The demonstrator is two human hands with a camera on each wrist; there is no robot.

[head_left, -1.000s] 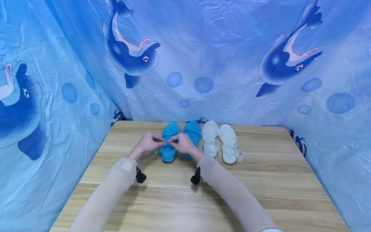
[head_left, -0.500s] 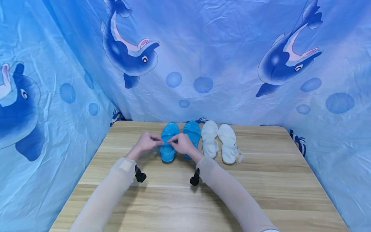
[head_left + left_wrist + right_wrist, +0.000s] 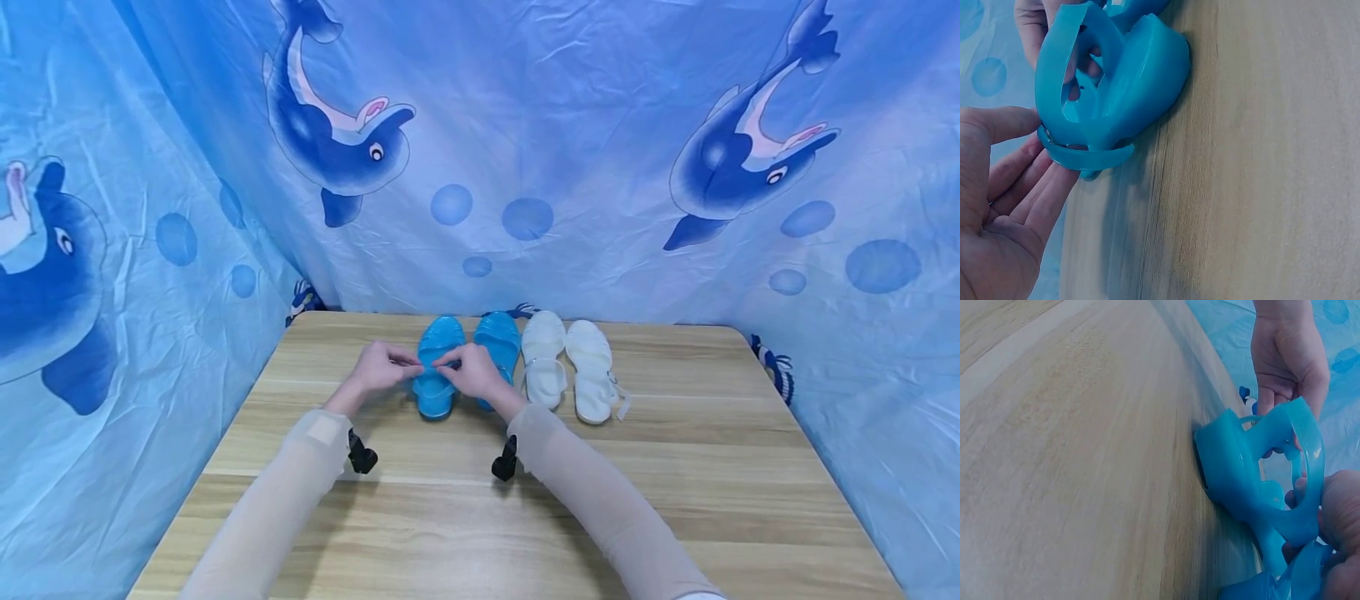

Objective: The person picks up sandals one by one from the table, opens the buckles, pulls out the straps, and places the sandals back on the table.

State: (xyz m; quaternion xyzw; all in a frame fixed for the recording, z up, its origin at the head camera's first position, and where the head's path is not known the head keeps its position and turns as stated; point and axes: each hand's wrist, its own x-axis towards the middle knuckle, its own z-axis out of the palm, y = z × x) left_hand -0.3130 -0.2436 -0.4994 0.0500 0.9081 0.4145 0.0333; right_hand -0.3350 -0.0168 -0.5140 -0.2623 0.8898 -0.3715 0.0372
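Note:
Both hands meet at the left-hand blue jelly sandal, which lies sole-down near the table's back edge. My left hand pinches its side strap at the buckle; in the left wrist view the thumb presses above and the fingers lie under the loose strap end. My right hand holds the sandal's strap from the other side. The right wrist view has some of its fingers inside the strap opening of the sandal. The second blue sandal lies just to the right, partly behind my right hand.
Two white sandals stand side by side right of the blue ones, a nearer-centre white sandal and an outer white sandal with its strap end sticking out. All rest on a wooden table. A blue dolphin-print curtain surrounds it.
My left hand has drawn slightly left, so the fingertips of both hands, which met a second ago, now stand a little apart over the sandal. The sandals stay in place.

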